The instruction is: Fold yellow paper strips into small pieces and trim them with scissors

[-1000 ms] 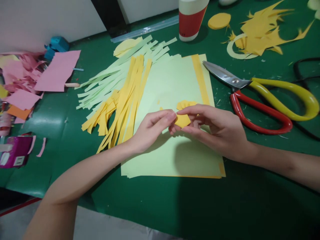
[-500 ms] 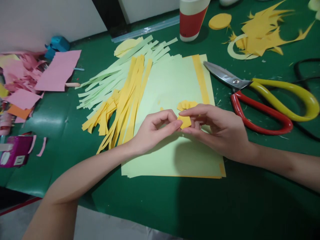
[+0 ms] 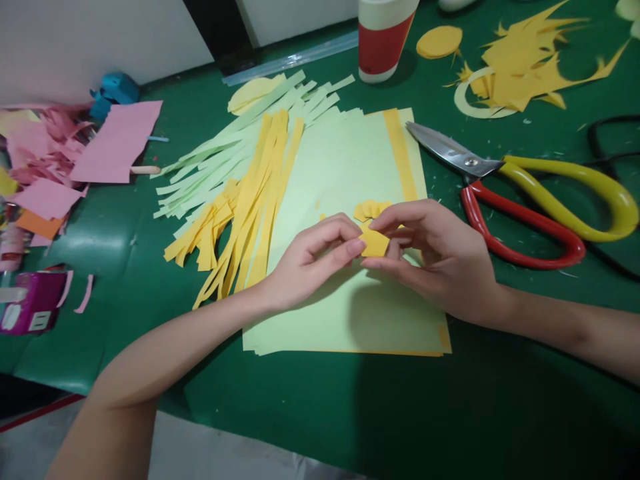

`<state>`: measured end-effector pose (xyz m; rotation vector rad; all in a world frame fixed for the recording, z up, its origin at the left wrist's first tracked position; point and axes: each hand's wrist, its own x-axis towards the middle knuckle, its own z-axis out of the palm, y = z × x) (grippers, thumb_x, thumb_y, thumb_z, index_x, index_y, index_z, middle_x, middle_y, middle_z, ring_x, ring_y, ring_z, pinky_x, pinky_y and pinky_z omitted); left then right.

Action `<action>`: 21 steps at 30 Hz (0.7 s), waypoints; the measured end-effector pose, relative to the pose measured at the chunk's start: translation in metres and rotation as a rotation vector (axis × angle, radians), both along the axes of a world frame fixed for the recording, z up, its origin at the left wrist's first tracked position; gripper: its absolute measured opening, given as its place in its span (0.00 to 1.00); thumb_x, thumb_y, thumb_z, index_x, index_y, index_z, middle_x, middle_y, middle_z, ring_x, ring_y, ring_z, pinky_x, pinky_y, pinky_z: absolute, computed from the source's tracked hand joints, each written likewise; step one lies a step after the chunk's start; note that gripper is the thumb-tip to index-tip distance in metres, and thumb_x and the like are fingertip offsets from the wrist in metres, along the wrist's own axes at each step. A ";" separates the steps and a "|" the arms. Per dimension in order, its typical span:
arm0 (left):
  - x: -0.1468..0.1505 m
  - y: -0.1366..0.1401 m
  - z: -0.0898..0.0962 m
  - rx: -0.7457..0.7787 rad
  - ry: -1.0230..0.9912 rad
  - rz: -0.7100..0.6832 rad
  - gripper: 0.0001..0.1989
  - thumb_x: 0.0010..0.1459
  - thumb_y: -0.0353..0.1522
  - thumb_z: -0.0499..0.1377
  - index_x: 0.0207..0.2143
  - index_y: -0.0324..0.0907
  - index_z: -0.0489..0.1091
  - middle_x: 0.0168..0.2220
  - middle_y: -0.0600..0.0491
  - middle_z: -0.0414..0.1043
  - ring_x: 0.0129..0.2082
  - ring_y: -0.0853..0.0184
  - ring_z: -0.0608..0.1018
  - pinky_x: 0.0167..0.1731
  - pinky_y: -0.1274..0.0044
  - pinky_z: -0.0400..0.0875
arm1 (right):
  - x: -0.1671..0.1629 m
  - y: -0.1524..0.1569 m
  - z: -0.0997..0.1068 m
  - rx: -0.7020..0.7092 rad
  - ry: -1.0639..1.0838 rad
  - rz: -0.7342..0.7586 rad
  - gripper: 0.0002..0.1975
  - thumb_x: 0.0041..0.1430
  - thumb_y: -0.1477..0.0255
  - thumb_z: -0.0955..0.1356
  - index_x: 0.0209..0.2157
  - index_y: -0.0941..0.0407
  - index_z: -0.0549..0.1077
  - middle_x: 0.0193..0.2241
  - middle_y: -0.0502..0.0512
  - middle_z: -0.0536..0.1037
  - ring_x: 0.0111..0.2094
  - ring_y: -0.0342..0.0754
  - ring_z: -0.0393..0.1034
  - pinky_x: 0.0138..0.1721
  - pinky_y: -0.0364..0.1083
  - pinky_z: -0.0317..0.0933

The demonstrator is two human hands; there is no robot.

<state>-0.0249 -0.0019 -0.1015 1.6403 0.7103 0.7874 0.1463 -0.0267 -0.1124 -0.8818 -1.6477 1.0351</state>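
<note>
Between my two hands is a small yellow folded paper pentagon (image 3: 375, 242), held above a stack of pale green paper sheets (image 3: 320, 320). My left hand (image 3: 320, 257) pinches its left side between thumb and fingers. Around its right side curls my right hand (image 3: 430, 250), index finger at the upper edge and thumb at the lower one; its other fingers are partly hidden behind the paper. Just beyond the fingertips lies a small group of yellow folded paper pieces (image 3: 370, 210), partly covered by my right hand.
Long yellow paper strips (image 3: 265, 193) and pale green strips (image 3: 215, 163) lie left of the stack. Large scissors (image 3: 473, 163) rest at right, blades partly open. Behind stand a red-and-white cup (image 3: 383, 43) and yellow scraps (image 3: 530, 63). Pink paper (image 3: 117, 140) and a purple box (image 3: 37, 303) sit far left.
The pentagon has turned slightly and shows more of its face. My right fingers have spread a little wider around it; my left hand has barely shifted.
</note>
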 end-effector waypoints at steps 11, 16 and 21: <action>0.001 -0.003 -0.001 0.106 0.014 0.064 0.11 0.60 0.34 0.53 0.24 0.41 0.64 0.25 0.55 0.64 0.28 0.71 0.68 0.31 0.77 0.63 | -0.002 0.002 -0.003 -0.060 -0.020 -0.028 0.14 0.51 0.69 0.71 0.32 0.51 0.59 0.29 0.49 0.67 0.19 0.40 0.59 0.14 0.42 0.53; 0.001 -0.003 -0.001 0.150 0.046 0.058 0.08 0.59 0.31 0.54 0.26 0.41 0.63 0.27 0.55 0.63 0.28 0.71 0.67 0.31 0.77 0.63 | -0.001 0.002 0.000 -0.115 -0.005 0.017 0.15 0.51 0.67 0.71 0.32 0.52 0.58 0.25 0.46 0.63 0.18 0.38 0.56 0.14 0.41 0.52; 0.001 -0.004 0.000 0.211 0.065 0.024 0.08 0.59 0.29 0.53 0.26 0.41 0.64 0.25 0.54 0.64 0.28 0.71 0.67 0.30 0.77 0.63 | 0.001 0.005 0.005 -0.125 0.015 0.095 0.09 0.60 0.68 0.63 0.28 0.55 0.60 0.21 0.45 0.60 0.17 0.36 0.53 0.15 0.39 0.50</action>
